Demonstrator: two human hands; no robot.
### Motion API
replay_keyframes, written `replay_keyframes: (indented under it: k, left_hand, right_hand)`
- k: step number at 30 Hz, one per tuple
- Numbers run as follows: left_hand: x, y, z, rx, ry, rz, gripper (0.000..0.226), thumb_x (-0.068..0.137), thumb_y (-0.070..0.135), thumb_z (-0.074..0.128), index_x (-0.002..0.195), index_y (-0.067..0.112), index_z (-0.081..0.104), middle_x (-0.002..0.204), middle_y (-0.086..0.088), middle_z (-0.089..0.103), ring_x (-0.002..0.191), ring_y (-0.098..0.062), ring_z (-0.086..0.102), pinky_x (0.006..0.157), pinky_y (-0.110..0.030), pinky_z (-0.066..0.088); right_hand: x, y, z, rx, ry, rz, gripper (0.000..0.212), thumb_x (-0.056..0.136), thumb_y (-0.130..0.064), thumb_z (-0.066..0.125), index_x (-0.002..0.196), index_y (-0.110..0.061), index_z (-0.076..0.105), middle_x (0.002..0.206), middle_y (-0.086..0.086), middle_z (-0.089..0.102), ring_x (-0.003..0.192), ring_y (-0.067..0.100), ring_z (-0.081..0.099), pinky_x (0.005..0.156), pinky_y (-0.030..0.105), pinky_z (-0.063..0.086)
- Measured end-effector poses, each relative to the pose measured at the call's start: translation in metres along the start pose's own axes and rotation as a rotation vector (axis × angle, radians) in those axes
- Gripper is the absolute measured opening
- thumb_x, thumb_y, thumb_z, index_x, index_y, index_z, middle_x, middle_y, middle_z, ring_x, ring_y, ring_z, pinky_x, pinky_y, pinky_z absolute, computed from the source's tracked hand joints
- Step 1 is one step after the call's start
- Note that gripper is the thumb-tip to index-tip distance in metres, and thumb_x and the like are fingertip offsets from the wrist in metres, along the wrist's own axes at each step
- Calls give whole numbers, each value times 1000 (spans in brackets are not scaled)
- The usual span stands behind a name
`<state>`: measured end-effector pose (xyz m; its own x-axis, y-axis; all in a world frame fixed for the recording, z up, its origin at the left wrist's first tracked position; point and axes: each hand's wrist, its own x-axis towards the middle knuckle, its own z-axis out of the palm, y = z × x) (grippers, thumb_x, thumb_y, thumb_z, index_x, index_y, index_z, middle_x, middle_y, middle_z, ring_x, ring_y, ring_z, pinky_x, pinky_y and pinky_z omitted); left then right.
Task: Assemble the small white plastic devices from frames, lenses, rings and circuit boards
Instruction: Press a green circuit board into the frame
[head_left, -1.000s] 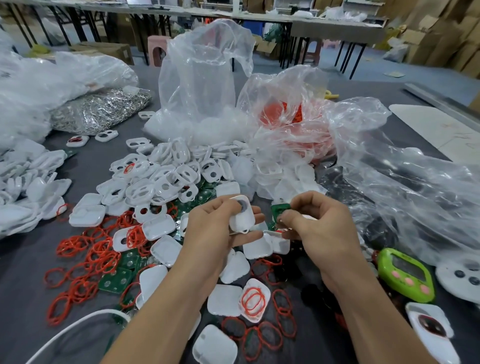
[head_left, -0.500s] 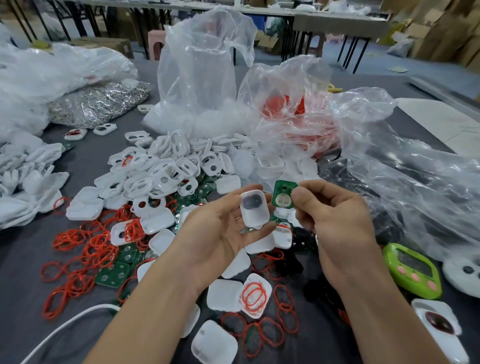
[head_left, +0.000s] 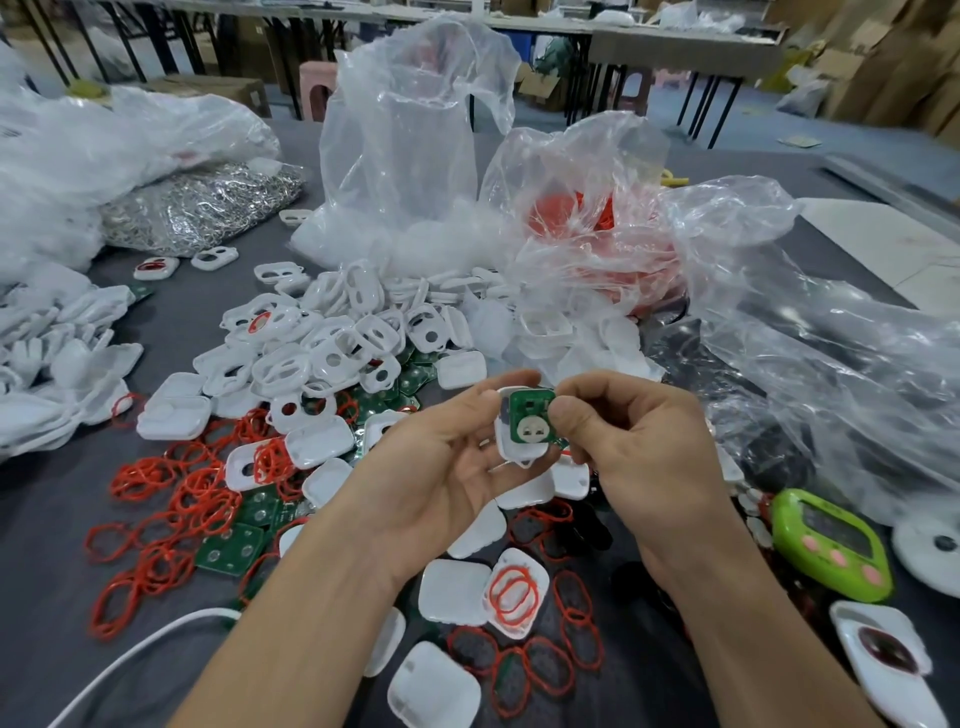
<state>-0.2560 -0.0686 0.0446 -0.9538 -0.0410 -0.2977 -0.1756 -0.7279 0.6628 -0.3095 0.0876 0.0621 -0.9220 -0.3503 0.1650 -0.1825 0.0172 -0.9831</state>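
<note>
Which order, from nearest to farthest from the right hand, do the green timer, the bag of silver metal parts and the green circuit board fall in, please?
1. The green circuit board: pinched in the right hand itself.
2. The green timer: on the table, to the hand's right.
3. The bag of silver metal parts: far back on the left.

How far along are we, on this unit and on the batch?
Done: a pile of closed white units at far left looks finished, though I can't confirm that. In hand: the left hand holds a white shell while the right hand pinches a green circuit board against it, not visibly seated. Left: a heap of empty frames, loose red rings and spare boards on the table.
</note>
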Motion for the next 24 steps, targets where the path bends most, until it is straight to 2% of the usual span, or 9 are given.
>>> replay_keyframes:
  k: [6,10,14,18,24]
  left_hand:
    - [-1,0,2,13,-1,3,34,84,16,63,111,1,76,120,-20,73,102,-31,72,87,-45,63]
    - [-2,-1,3,15,-10,-1,32,86,14,61,111,-1,75,121,-21,73,102,-31,72,90,-45,62]
    - [-3,0,4,6,-18,-6,32,87,14,61,111,-1,75,116,-20,74,92,-27,76,80,-40,64]
    - [-4,0,5,-14,-15,-9,32,88,13,60,111,-3,74,115,-20,75,91,-26,77,73,-35,63]
    - [-5,1,6,-16,-16,-21,31,89,13,60,113,-4,73,117,-23,73,96,-30,76,76,-39,64]
  right_hand:
    - [-2,-1,0,-87,12,-2,24,89,-9,78,77,-30,79,68,-7,73,58,3,63,60,16,50]
    - [-4,-2,0,-182,68,-12,17,87,-15,81,80,-31,79,73,-7,77,70,12,74,70,29,61]
    - [-6,-4,2,-252,105,-63,19,85,-18,83,77,-34,79,68,-12,75,64,6,72,62,19,57]
    - [-7,-4,2,-260,123,-55,17,81,-18,84,70,-29,79,66,-13,74,60,5,71,58,16,54]
    - [-8,-5,1,-316,172,-102,17,78,-19,88,68,-27,77,63,-12,73,58,8,70,58,24,58]
